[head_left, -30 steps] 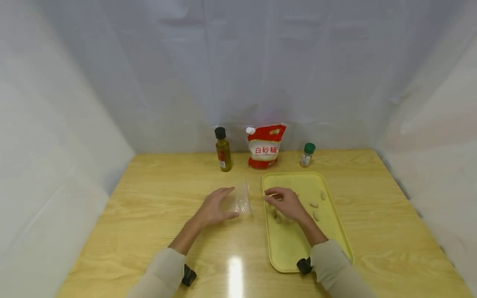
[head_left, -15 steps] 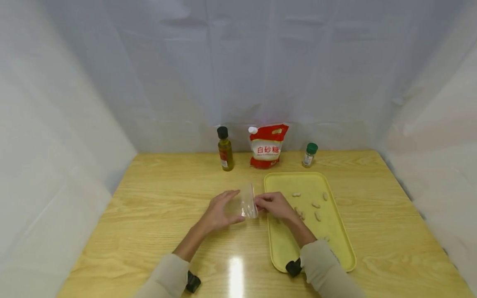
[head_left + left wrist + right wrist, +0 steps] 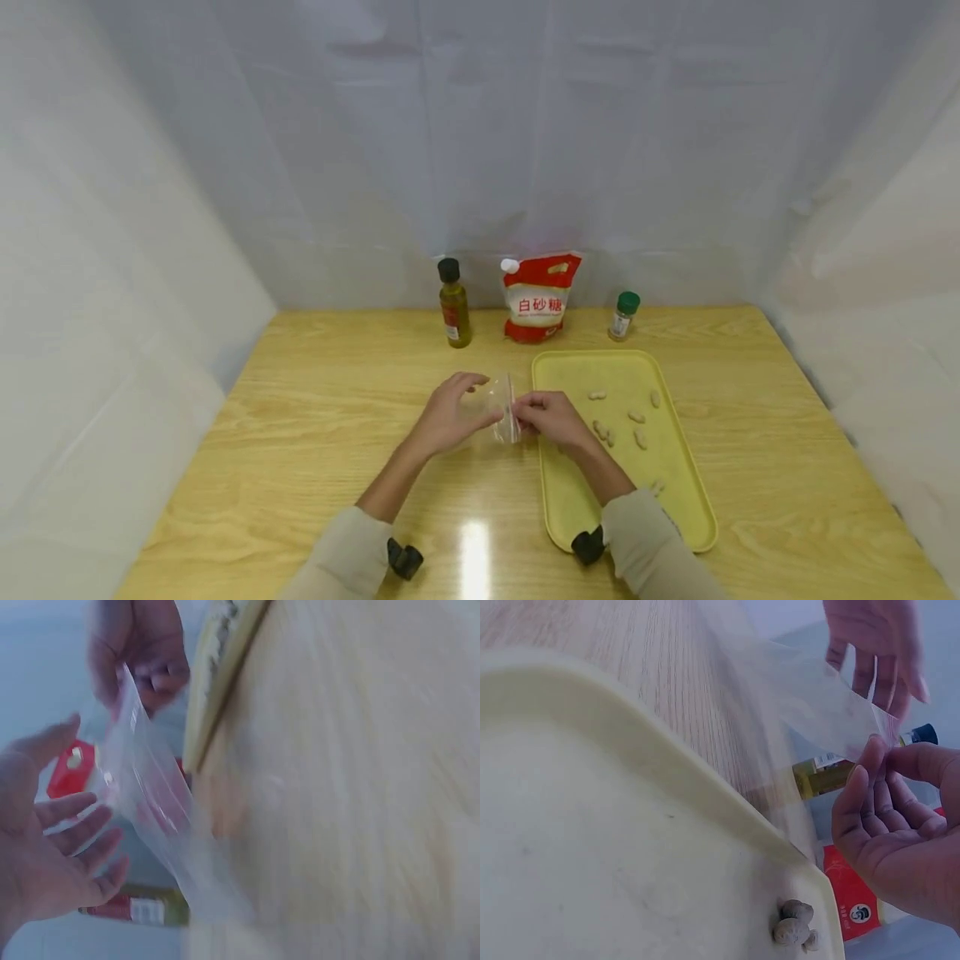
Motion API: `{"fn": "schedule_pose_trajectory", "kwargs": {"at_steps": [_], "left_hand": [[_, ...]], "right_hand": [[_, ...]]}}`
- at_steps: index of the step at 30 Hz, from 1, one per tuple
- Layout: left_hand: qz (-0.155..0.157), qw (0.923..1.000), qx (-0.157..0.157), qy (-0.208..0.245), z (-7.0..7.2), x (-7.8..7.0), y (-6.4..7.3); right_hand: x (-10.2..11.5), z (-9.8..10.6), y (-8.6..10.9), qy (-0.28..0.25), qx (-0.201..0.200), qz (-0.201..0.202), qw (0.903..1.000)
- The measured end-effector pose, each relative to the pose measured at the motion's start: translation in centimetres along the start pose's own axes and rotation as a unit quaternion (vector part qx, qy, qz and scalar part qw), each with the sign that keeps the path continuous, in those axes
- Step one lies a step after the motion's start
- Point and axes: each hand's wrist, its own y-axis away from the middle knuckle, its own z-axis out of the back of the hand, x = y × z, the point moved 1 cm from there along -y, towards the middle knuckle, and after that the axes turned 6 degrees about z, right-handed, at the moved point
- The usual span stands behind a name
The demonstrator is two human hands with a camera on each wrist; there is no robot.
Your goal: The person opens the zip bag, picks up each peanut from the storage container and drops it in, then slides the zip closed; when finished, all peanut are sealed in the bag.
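Note:
A clear zip-lock bag (image 3: 506,427) hangs above the table, just left of the yellow tray (image 3: 585,365). My right hand (image 3: 553,418) pinches the bag's zip edge between thumb and index finger, its other fingers curled in the right wrist view. My left hand (image 3: 447,417) is beside the bag, thumb and fingers spread apart. In the left wrist view, the left fingers (image 3: 84,832) are separated and lie alongside the bag's film (image 3: 154,791). Several peanuts (image 3: 640,438) lie scattered in the tray.
Along the back stand an oil bottle (image 3: 454,312) with a black cap, a red and white sugar pouch (image 3: 536,300) with a white spout, and a small green-capped jar (image 3: 623,317). White sheeting (image 3: 480,150) encloses the wooden table (image 3: 315,400) at back and sides.
My right hand has come left from over the tray to the bag's edge and now pinches it. My left hand has shifted slightly right, its thumb higher over the bag.

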Motion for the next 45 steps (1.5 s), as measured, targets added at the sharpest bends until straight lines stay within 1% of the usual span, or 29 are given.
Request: {"fn": "schedule_pose_trajectory", "kwargs": {"at_steps": [2, 4, 7, 8, 13, 16, 21, 24, 29, 33, 36, 39, 42, 45], "left_hand": [[0.011, 0.9991, -0.002, 0.041, -0.3, -0.6, -0.3], [0.025, 0.9968, 0.006, 0.076, -0.7, -1.1, -0.6], [0.048, 0.9924, 0.022, 0.111, -1.2, -1.4, -0.9], [0.053, 0.9918, 0.026, 0.113, -1.4, -1.5, -1.0], [0.068, 0.9903, 0.042, 0.113, -1.8, -1.6, -1.3], [0.077, 0.9888, 0.050, 0.118, -2.1, -1.6, -1.6], [0.083, 0.9851, 0.060, 0.138, -2.7, -1.6, -1.8], [0.087, 0.9829, 0.061, 0.150, -2.8, -1.6, -1.8], [0.098, 0.9791, 0.055, 0.170, -3.0, -1.3, -1.9], [0.109, 0.9772, 0.048, 0.176, -3.2, -0.9, -1.9], [0.111, 0.9759, 0.025, 0.186, -3.1, -0.8, -1.8], [0.107, 0.9738, -0.006, 0.201, -2.9, -1.0, -1.6], [0.097, 0.9761, -0.026, 0.193, -2.9, -1.1, -1.6], [0.067, 0.9846, -0.029, 0.159, -3.1, -1.1, -1.6]], "right_hand": [[0.1, 0.0, 0.0, 0.003, 0.000, 0.000, 1.0000], [0.2, 0.0, 0.1, 0.004, 0.001, -0.003, 1.0000], [0.5, -0.1, 0.3, 0.002, 0.005, -0.002, 1.0000], [1.0, -0.1, 0.5, 0.000, 0.008, -0.001, 1.0000], [0.9, -0.1, 0.5, -0.001, 0.012, 0.011, 0.9999], [0.2, 0.0, 0.3, 0.002, 0.007, 0.013, 0.9999], [0.1, -0.1, 0.4, -0.005, 0.000, 0.002, 1.0000], [0.2, -0.3, 0.5, -0.006, -0.016, 0.000, 0.9999], [0.4, -0.7, 0.4, -0.002, -0.049, 0.006, 0.9988], [0.5, -0.8, 0.5, -0.007, -0.064, 0.001, 0.9979], [0.5, -0.7, 0.5, -0.012, -0.076, -0.001, 0.9970], [0.5, -0.6, 0.6, -0.017, -0.083, 0.012, 0.9963], [0.6, -0.6, 0.6, -0.002, -0.078, 0.036, 0.9963], [0.9, -0.6, 0.8, 0.053, -0.072, 0.062, 0.9941]]}}
